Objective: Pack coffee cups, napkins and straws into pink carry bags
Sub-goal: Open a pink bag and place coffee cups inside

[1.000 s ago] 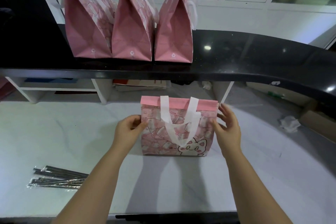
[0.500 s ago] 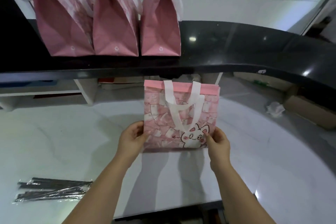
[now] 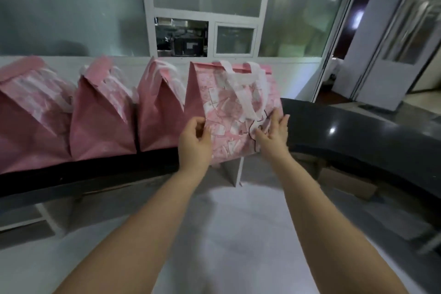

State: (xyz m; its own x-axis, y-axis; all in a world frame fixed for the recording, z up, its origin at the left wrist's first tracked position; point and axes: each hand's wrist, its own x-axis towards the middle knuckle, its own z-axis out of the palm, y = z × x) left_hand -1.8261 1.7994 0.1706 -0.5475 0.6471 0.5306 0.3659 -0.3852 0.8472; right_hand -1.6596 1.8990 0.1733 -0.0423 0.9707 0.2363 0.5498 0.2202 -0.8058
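Bag (image 3: 229, 107) is up mid-frame at the black bench (image 3: 358, 131) edge, just beside three other bags (image 3: 102, 114); I judge I'm lining it up as fourth in the row. Left hand (image 3: 194, 143) grip curls round its lower left edge; right hand (image 3: 272, 133) grip is wide, straight fingers pressing its front.

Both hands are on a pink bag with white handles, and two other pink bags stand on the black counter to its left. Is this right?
Not quite: the head view shows three other pink bags, not two, on the black counter left of the held bag. The rest holds.
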